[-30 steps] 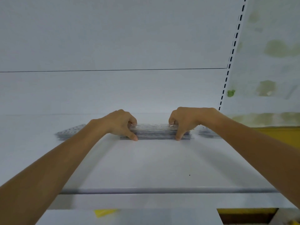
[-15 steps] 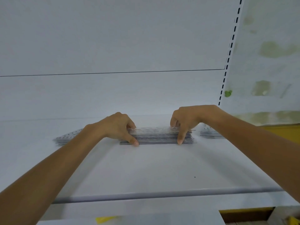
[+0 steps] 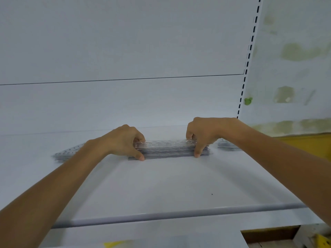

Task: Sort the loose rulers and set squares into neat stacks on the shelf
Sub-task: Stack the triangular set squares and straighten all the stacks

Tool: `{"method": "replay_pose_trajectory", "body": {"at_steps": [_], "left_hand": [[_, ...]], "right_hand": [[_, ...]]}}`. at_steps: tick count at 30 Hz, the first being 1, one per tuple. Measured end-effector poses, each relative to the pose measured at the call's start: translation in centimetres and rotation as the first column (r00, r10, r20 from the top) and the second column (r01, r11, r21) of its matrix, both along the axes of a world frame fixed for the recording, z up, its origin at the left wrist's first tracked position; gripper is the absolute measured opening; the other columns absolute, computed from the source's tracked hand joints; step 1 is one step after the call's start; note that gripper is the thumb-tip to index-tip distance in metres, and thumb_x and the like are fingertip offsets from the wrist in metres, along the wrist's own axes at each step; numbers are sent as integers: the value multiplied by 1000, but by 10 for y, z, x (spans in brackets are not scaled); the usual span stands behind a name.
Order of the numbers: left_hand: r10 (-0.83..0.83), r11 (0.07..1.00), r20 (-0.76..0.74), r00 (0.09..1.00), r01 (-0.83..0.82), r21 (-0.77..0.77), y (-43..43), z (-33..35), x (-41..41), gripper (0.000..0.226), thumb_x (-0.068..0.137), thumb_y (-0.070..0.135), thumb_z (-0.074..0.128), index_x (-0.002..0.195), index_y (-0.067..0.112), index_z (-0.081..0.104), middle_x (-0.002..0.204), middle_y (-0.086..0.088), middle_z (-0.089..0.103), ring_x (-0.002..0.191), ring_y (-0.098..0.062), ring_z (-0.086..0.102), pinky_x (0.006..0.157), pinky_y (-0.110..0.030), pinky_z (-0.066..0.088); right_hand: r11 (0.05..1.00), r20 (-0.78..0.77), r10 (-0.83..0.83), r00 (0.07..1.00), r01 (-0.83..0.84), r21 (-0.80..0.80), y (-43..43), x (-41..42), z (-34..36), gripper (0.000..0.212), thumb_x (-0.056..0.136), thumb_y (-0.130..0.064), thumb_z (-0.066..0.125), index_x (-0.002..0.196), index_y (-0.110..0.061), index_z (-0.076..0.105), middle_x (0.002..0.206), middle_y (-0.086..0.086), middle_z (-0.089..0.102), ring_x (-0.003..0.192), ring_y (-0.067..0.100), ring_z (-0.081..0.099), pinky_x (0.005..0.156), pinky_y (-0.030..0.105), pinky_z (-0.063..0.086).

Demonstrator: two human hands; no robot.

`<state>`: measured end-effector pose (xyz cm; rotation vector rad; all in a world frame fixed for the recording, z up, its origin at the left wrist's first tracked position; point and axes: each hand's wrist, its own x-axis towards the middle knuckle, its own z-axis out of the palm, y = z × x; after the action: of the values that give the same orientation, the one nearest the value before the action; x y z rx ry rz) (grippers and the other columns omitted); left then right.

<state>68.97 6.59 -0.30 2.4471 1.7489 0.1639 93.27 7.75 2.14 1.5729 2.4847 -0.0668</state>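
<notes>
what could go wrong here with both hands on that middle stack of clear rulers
1. The left hand and right hand pinch the middle stack only at its ends. The clear pieces look slick, so layers may slide out of line.
2. The left stack lies just behind the left forearm and the right stack beside the right wrist, so a sideways shift could nudge either one.

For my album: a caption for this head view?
Left hand and right hand grip a ruler stack on the shelf.
</notes>
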Motion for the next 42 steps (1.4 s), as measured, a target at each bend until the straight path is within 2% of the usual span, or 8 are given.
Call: {"method": "replay_pose_trajectory", "body": {"at_steps": [11, 15, 17, 26, 30, 33, 37, 42], "left_hand": [[41, 998, 178, 983, -32, -53, -13, -3, -1, 45, 65, 44, 79, 104, 27, 64, 98, 9, 63, 93, -9, 56, 79, -19, 39], [80, 997, 246, 966, -77, -24, -17, 0, -4, 45, 68, 38, 79, 109, 25, 64, 103, 9, 61, 95, -3, 53, 77, -11, 36], [96, 995, 280, 955, -96, -14, -17, -3, -7, 35, 68, 34, 79, 99, 24, 67, 96, 7, 63, 85, 0, 53, 67, -5, 34], [52, 999, 276, 960, -53, -3, -16, -3, -5, 26, 67, 32, 81, 86, 25, 64, 85, 9, 61, 81, -6, 53, 63, -7, 34], [88, 995, 327, 941, -70, -67, -16, -4, -12, 62, 64, 58, 74, 115, 28, 58, 108, 12, 57, 104, -7, 53, 85, -15, 39], [170, 984, 648, 743, -96, -149, -19, -3, -16, 99, 41, 92, 52, 125, 40, 45, 131, 12, 48, 121, -12, 48, 108, -35, 35], [176, 980, 808, 562, -21, -199, -31, -10, -13, 128, 35, 98, 39, 143, 31, 27, 147, 10, 32, 135, -11, 33, 117, -38, 21], [172, 985, 773, 610, -120, -125, -47, -19, -7, 70, 87, 64, 23, 146, 28, 18, 154, 11, 17, 142, -9, 15, 117, -32, 7]], "right_hand": [[995, -61, -16, 998, 10, -98, 0, 6, 3, 75, 65, -48, 79, 128, -20, 50, 121, -6, 55, 101, 17, 57, 97, 37, 45], [985, -244, -23, 969, -21, -173, 6, 16, 2, 36, 65, -48, 78, 82, -20, 63, 79, -1, 61, 76, 20, 58, 79, 28, 45], [974, -348, -17, 937, -63, -216, 7, 20, -4, 51, 67, -40, 79, 53, -18, 35, 54, -2, 34, 52, 19, 31, 56, 26, 27], [975, -397, -6, 918, -82, -207, 10, 23, -14, 54, 70, -36, 75, 54, -20, 27, 54, -5, 25, 55, 17, 22, 57, 30, 17], [962, -437, -124, 891, 0, -273, -5, 24, -7, 31, 76, -49, 68, 78, -19, 62, 72, -10, 49, 70, 9, 45, 68, 24, 38], [935, -698, -314, 643, 80, -346, -14, 35, 6, 64, 81, -58, 52, 129, -16, 49, 119, -3, 58, 112, 10, 53, 96, 31, 43], [920, -924, -343, 166, 258, -295, -25, 41, -4, 56, 94, -51, 38, 124, -5, 50, 112, 7, 60, 107, 19, 58, 100, 32, 44], [873, -927, -330, 177, 431, -228, -41, 37, -50, 47, 90, -60, 35, 105, -22, 57, 113, 1, 62, 110, 20, 58, 106, 42, 39]]}}
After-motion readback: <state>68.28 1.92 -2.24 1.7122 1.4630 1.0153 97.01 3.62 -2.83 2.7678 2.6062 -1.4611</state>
